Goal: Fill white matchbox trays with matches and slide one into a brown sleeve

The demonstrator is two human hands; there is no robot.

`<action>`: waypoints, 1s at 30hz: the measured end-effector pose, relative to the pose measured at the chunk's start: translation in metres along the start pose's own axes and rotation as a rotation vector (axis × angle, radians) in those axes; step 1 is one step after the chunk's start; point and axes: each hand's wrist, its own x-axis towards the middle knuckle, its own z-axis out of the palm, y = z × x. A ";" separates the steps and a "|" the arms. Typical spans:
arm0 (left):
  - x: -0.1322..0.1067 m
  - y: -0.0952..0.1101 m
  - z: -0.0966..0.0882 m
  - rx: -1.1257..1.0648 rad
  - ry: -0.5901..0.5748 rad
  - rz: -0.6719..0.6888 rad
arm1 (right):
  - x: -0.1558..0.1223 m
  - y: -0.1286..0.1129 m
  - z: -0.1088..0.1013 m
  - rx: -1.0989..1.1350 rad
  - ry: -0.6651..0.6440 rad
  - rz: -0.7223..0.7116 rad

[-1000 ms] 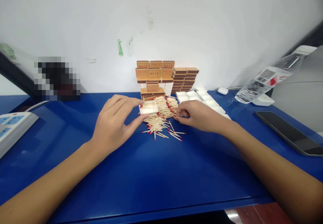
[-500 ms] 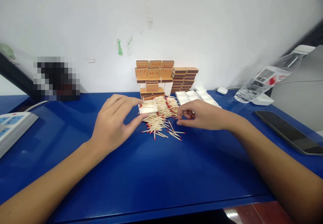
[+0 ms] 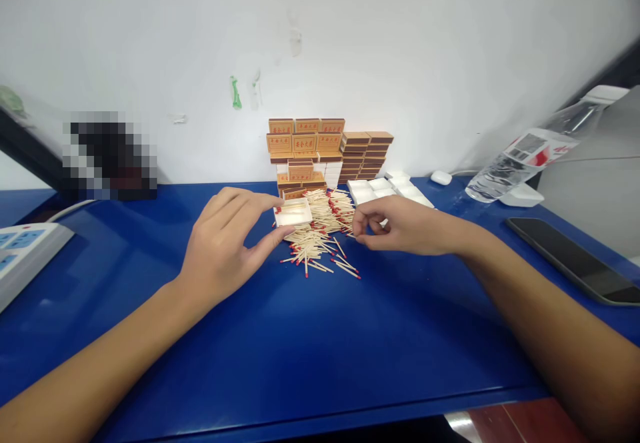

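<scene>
On a blue counter (image 3: 300,350), we see a power strip (image 3: 31,254) at left and a blurred dark object (image 3: 113,156) near the white wall (image 3: 400,43); at right, a small white case (image 3: 441,178), a labelled clear bottle (image 3: 537,148) and a dark phone (image 3: 575,260).

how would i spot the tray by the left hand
On the blue table, find the matches heaped before the stacked matchboxes. At their left, at the fingertips of the left hand, is a small white tray. Unlike the white trays on the right, it holds matches.
</scene>
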 end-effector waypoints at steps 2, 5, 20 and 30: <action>0.000 0.000 0.000 0.000 -0.002 0.001 | 0.000 0.003 -0.003 0.034 0.030 -0.008; 0.000 0.000 0.000 0.005 -0.006 0.003 | 0.000 0.007 -0.006 0.020 0.040 -0.002; -0.001 0.000 -0.001 -0.005 -0.001 0.001 | 0.006 0.029 -0.007 -0.068 0.020 0.101; -0.001 0.000 0.001 0.001 -0.007 -0.010 | 0.016 0.021 0.013 -0.153 0.200 0.029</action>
